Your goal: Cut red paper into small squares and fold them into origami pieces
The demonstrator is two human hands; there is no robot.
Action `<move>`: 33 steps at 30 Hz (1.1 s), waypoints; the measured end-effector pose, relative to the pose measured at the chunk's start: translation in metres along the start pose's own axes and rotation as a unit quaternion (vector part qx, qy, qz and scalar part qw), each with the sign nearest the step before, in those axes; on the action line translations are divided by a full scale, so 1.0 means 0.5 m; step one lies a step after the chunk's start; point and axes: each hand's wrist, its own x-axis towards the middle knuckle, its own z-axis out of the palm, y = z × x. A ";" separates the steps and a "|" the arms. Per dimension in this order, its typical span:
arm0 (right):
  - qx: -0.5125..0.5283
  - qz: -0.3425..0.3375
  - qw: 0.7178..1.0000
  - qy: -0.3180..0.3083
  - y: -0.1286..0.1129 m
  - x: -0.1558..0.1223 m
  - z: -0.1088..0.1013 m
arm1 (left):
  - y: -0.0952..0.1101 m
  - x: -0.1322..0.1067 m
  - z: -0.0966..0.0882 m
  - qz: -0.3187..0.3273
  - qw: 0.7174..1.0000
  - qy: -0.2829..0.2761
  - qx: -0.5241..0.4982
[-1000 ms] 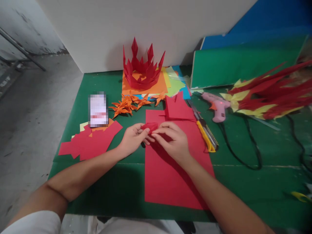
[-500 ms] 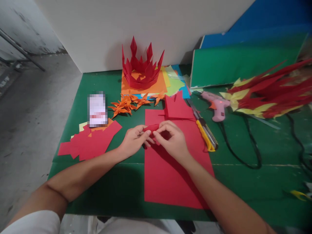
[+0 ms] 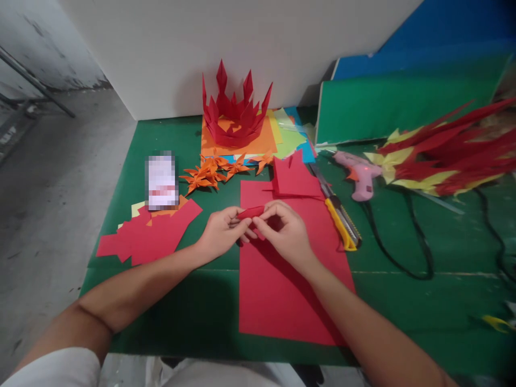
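Observation:
A small piece of folded red paper (image 3: 252,213) is pinched between both hands, its far edge showing above the fingers. My left hand (image 3: 221,230) is closed on its left end, thumb toward me. On the other end, my right hand (image 3: 284,228) grips with thumb and fingertips. Both hands hover over the upper part of a large red paper sheet (image 3: 290,301). Just beyond them lie folded red pieces (image 3: 298,177). To the right, a yellow utility knife (image 3: 341,223) rests partly on the sheet's edge.
A red paper crown (image 3: 234,126) stands at the back on coloured sheets (image 3: 266,145). Orange paper flowers (image 3: 203,174), a blurred phone-like object (image 3: 162,183) and red scraps (image 3: 149,239) lie left. A pink glue gun (image 3: 358,172) with a black cord sits right, beside red-yellow paper flames (image 3: 447,153).
My left thumb has shifted slightly along the folded paper, and more of the paper's lower side shows between the hands. Everything on the table stays in place.

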 end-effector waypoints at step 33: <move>0.197 0.169 0.959 -0.117 -0.007 0.006 -0.011 | 0.016 0.004 -0.002 -0.009 0.998 0.027 -0.053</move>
